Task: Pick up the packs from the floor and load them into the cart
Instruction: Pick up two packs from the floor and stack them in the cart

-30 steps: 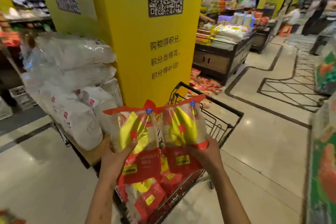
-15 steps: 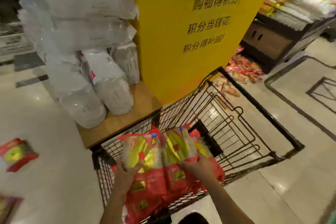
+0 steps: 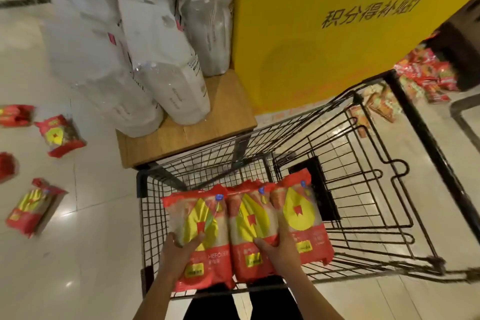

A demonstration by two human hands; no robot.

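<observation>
Three red packs [image 3: 249, 231] sit in the one wire cart [image 3: 363, 189], four more packs [image 3: 61, 135] lie left of it.

A black wire shopping cart [image 3: 337, 189] stands open at the top, so a hand can reach in from above. Three red and yellow packs [image 3: 249, 226] fill its near end side by side; the far end of the basket is open wire with floor visible through it. Just beyond the cart's far left corner, a low wooden platform [image 3: 207, 122] carries stacked white bags [image 3: 161, 65], blocking that side. A yellow pillar [image 3: 311, 34] stands behind the cart. Left of the cart, bare floor tiles [image 3: 91, 254] lie open, with loose packs on the floor [image 3: 59, 135] scattered farther left.
</observation>
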